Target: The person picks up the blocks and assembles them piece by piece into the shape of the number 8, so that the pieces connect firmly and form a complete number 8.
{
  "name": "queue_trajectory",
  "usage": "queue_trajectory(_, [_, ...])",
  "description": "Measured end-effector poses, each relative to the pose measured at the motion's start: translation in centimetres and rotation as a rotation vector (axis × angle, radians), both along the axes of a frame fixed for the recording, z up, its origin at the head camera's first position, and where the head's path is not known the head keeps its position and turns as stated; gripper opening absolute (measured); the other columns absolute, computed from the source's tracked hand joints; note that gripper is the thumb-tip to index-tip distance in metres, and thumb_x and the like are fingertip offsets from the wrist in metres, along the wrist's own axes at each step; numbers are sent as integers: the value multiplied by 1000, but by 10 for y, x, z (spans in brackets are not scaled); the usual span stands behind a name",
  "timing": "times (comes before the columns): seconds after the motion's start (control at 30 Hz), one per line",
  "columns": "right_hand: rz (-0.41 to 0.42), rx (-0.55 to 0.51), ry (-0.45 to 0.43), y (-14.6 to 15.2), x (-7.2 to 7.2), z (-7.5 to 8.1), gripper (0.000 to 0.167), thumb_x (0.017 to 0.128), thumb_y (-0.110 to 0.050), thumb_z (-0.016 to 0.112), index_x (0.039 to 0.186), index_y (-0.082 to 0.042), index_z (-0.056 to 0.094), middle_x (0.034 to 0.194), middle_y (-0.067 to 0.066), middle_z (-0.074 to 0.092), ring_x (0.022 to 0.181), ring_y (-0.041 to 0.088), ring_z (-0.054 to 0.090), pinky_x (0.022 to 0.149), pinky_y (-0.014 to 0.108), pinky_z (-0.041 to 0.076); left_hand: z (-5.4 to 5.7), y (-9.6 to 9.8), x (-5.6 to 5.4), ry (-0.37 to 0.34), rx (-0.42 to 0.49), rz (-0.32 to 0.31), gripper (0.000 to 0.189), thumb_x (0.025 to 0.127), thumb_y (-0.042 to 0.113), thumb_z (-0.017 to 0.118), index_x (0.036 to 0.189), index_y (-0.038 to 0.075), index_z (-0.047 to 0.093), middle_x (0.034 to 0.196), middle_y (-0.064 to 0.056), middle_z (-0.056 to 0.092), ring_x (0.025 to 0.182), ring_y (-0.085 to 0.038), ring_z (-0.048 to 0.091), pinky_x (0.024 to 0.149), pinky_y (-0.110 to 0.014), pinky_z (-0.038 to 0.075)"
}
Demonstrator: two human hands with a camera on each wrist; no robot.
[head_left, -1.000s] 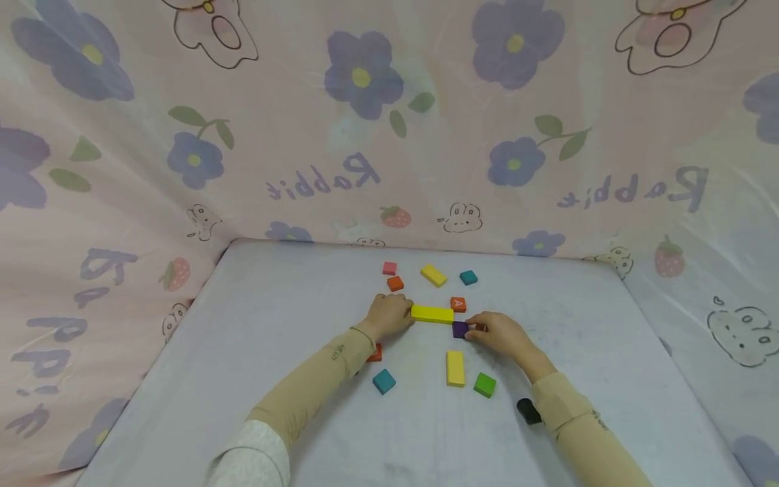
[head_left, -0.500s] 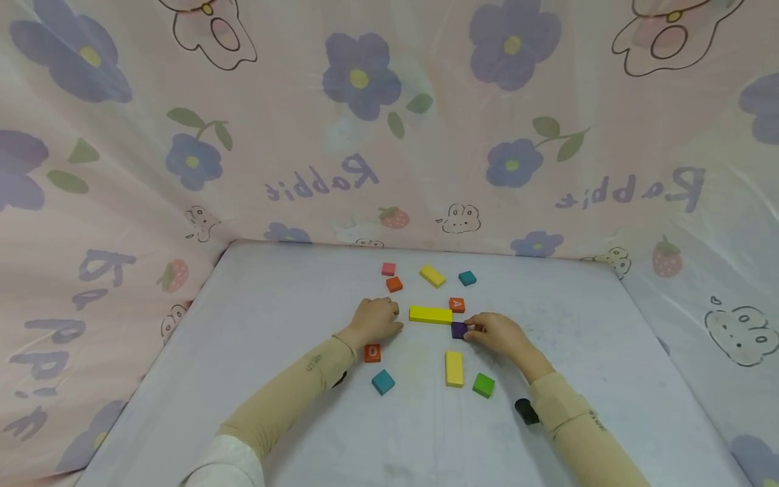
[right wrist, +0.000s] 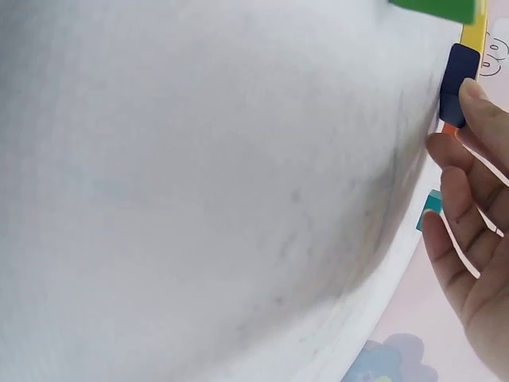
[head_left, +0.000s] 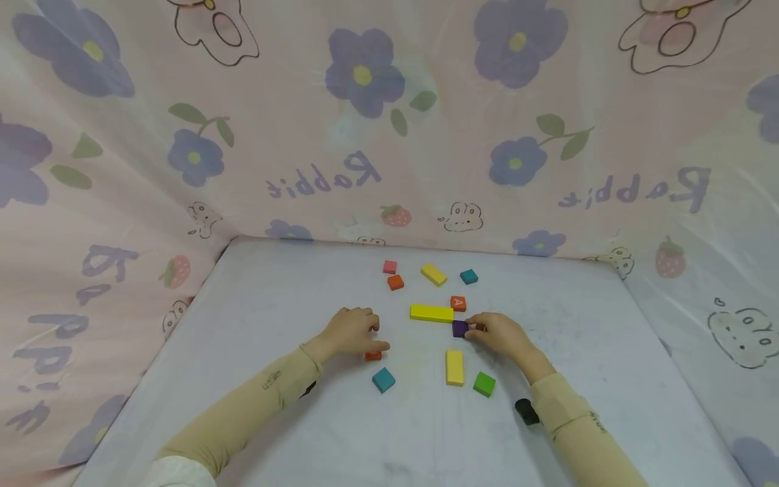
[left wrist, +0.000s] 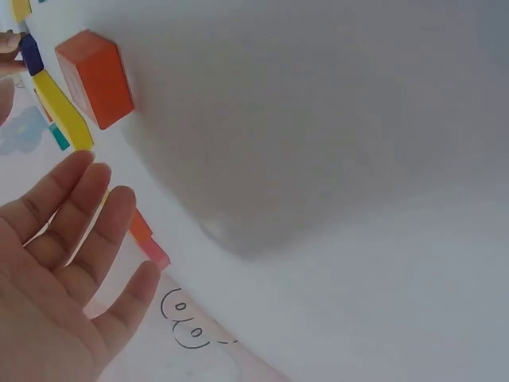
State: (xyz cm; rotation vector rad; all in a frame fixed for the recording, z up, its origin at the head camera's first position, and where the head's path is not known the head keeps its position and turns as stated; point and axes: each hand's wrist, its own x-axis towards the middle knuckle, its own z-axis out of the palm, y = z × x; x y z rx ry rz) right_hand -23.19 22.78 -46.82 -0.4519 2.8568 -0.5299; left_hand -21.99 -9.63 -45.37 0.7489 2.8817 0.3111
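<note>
My right hand (head_left: 502, 335) pinches a small dark purple block (head_left: 460, 329) between thumb and finger; in the right wrist view the thumb lies on the block (right wrist: 457, 76). The block stands at the right end of a long yellow block (head_left: 431, 313), just below an orange-red block marked with a letter A (head_left: 458, 304). My left hand (head_left: 347, 331) holds nothing. Its thumb reaches over another orange-red block (head_left: 373, 356), partly hiding it in the head view. The left wrist view shows that hand's fingers (left wrist: 119, 215) spread and relaxed, apart from the orange-red block (left wrist: 99, 79).
Nearer the person lie a teal block (head_left: 383, 380), a yellow block (head_left: 454, 367) and a green block (head_left: 484, 384). At the back are a pink block (head_left: 390, 267), an orange one (head_left: 395, 282), a yellow one (head_left: 434, 274) and a teal one (head_left: 468, 276). Printed cloth walls (head_left: 426, 135) surround the white table.
My left hand has let go of the long yellow block's left end and moved left and nearer the person, over the orange-red block. My right hand stays at the purple block.
</note>
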Motion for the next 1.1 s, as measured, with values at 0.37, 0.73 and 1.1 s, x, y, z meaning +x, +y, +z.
queue_trajectory(0.37, [2, 1, 2, 1, 0, 0, 34, 86, -28, 65, 114, -9, 66, 85, 0, 65, 71, 11, 50, 66, 29, 45, -1, -16, 18, 27, -14, -37, 39, 75, 48, 72, 91, 12, 67, 75, 6, 55, 69, -9, 47, 71, -34, 42])
queue_trajectory(0.73, [-9, -10, -9, 1, 2, 0, 34, 87, -28, 64, 114, -9, 66, 88, 1, 66, 72, 12, 51, 68, 30, 46, -5, -19, 22, 59, 24, -42, 28, 76, 35, 74, 91, 12, 68, 78, 4, 59, 70, -10, 51, 74, -37, 44])
queue_trajectory(1.1, [-17, -25, -14, 1, 2, 0, 34, 87, -28, 64, 115, -9, 66, 86, 0, 66, 70, 12, 50, 65, 28, 45, -8, -16, 19, 94, 38, -36, 22, 77, 33, 74, 85, 14, 68, 75, 5, 60, 69, -8, 52, 77, -38, 45])
